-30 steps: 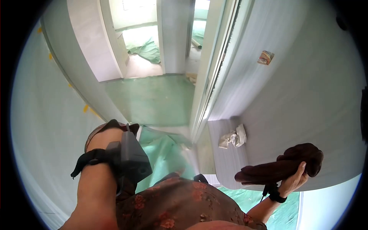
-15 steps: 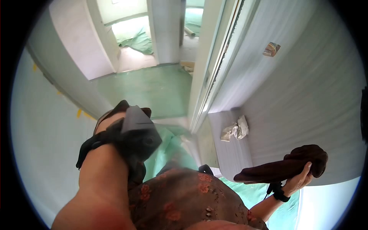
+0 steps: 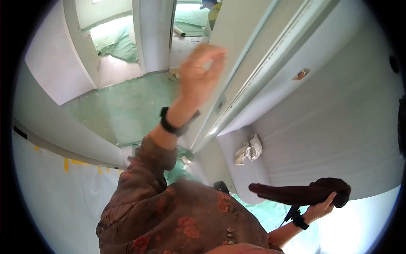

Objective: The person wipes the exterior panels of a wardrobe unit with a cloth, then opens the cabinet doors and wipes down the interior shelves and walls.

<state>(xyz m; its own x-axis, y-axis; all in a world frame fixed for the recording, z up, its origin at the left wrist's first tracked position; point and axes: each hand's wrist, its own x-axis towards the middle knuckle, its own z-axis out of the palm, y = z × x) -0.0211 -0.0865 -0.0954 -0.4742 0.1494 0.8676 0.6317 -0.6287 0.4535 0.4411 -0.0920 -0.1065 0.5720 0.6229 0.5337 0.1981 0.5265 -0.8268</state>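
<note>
Dark brown cloth (image 3: 296,193) is clamped in right hand (image 3: 322,208). Left hand (image 3: 201,75) is held raised near door frame (image 3: 243,70), grip partly open. Crumpled white cloth (image 3: 252,149) is supported on ledge (image 3: 249,174).

Open room lies over the green-covered floor (image 3: 122,106), between the pale left wall (image 3: 78,127) and the raised left hand (image 3: 198,76). The long door frame (image 3: 258,76) bars the way rightward. Beyond it, the crumpled cloth (image 3: 250,150) obstructs the ledge (image 3: 250,175) near the grey wall (image 3: 325,114); the dark cloth (image 3: 302,192) in the right hand (image 3: 322,209) narrows access past the ledge's near end.
</note>
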